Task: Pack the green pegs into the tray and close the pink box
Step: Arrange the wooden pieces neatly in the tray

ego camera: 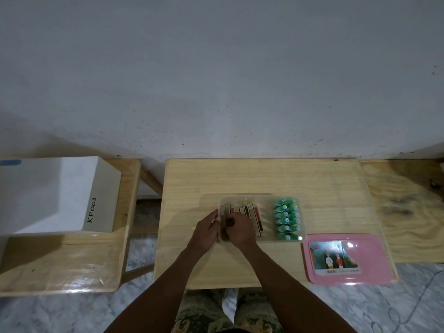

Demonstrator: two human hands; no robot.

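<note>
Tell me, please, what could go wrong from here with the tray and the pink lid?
1. The left hand and right hand both work at the left end of the tray; a jolt could topple the upright green pegs at its right end.
2. The pink lid lies at the front right corner of the table, where a sweeping forearm might knock it off.

Grey-white wall [216, 68], wooden tables [264, 179], marbled floor [420, 308]
</note>
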